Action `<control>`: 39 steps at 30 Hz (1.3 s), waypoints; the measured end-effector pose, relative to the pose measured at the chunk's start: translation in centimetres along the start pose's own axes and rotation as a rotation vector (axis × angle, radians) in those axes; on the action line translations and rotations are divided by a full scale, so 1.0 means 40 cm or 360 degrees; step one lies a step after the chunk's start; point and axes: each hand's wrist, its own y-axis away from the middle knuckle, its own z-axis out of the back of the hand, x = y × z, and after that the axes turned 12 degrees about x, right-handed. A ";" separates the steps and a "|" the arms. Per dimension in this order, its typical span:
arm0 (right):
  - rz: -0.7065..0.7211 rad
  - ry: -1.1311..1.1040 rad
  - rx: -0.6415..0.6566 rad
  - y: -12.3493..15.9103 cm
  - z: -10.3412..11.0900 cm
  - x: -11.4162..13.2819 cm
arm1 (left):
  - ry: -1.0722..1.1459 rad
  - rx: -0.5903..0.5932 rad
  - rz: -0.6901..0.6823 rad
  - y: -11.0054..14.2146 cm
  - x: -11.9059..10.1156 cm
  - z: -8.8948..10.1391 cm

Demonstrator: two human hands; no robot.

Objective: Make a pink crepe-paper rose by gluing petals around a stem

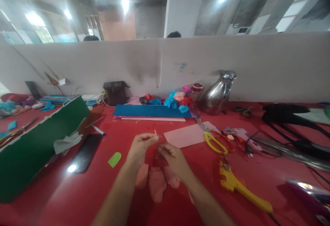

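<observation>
Over the red table, my left hand [139, 147] is closed in a pinch on a small, thin pale pink piece [155, 133], whose narrow tip sticks up above the fingers. Just beside it, my right hand [171, 155] has its fingertips pressed together; whatever they hold is too small to make out. Below both hands lie several pink petal-shaped pieces [156, 186], partly covered by my wrists. To the left rests a light green petal-shaped template [114, 159]. A sheet of pink paper [184, 136] lies just beyond my right hand.
Yellow-handled scissors [215, 143] and a yellow glue gun [244, 190] lie on the right. At the back are blue paper [152, 110], paper flowers [177, 100] and a metal jug [218, 93]. A phone [86, 153] and green board [46, 143] occupy the left.
</observation>
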 end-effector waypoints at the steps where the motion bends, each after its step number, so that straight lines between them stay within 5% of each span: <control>1: 0.0000 0.0004 0.0005 0.000 0.000 -0.002 | 0.0009 0.0000 -0.0021 -0.001 0.001 0.001; 15: 0.0011 0.0098 -0.0039 -0.005 0.001 -0.029 | -0.0097 0.0053 -0.0013 0.001 0.001 -0.004; 28: 0.0175 0.0393 -0.0213 -0.013 0.014 -0.051 | -0.0643 0.0056 -0.0148 0.001 0.018 -0.021; 39: 0.0069 0.0560 -0.0144 -0.008 0.017 -0.037 | 0.0082 -0.0309 -0.0239 -0.023 0.026 0.006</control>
